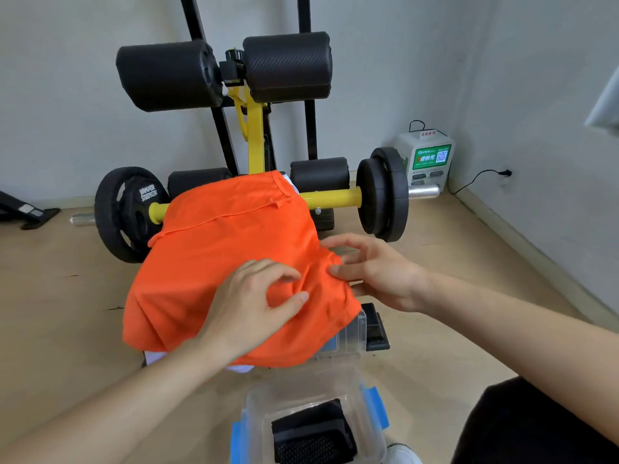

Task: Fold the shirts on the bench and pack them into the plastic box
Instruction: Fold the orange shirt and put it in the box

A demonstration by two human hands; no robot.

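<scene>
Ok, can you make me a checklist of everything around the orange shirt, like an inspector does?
Surface: bench mostly hidden under the shirts, with pale wooden floor around it.
Job's things: orange shirt spread on top, white garment peeking out underneath; clear plastic box open, black item inside.
Clutter: weight plates on the yellow bar.
Hands: left hand pinches a fold of the shirt; right hand touches its right edge, grip unclear.
Cables: black cable runs from the charging station to a wall socket.
Surroundings: white walls, foam rollers above.
</scene>
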